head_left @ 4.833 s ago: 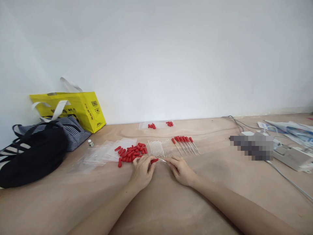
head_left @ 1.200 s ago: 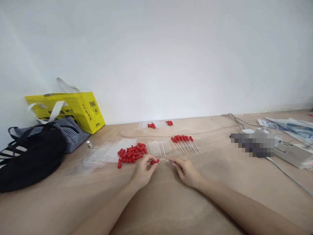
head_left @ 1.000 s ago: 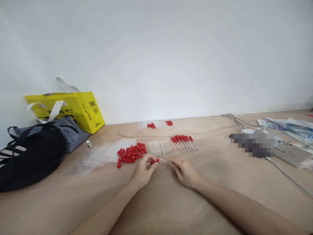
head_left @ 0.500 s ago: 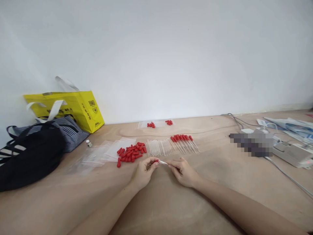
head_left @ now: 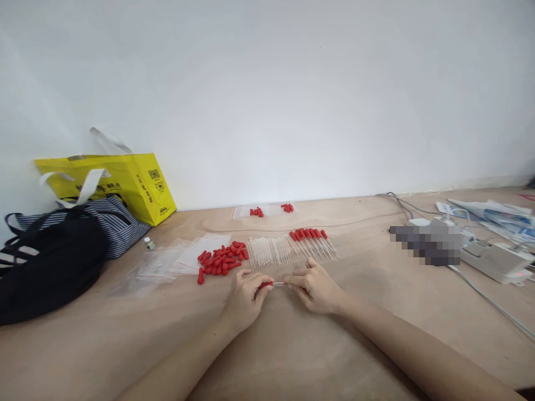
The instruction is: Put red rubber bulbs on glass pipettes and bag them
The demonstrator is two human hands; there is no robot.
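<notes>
My left hand (head_left: pixel 247 296) pinches a red rubber dropper bulb (head_left: pixel 266 284) between thumb and fingers. From the bulb a thin clear glass pipette (head_left: pixel 279 284) runs across to my right hand (head_left: pixel 312 288), whose fingertips close on its other end. Just beyond my left hand lies a heap of loose red bulbs (head_left: pixel 221 258). Several bare glass pipettes (head_left: pixel 270 250) lie side by side in a row behind my hands. To their right is a row of droppers (head_left: pixel 314 244), each with a red bulb at its far end.
Clear plastic bags (head_left: pixel 175 262) lie left of the bulbs, with a small vial (head_left: pixel 149 243) nearby. A bagged set of red bulbs and pipettes (head_left: pixel 270 211) rests near the wall. A yellow bag (head_left: pixel 154 189) and black bag (head_left: pixel 54 267) stand left; a power strip (head_left: pixel 493 259) and cables lie right.
My left fingers now cover more of the bulb, and the pipette lies more level. Both hands stay close together, the left slightly lower. The view has shifted slightly.
</notes>
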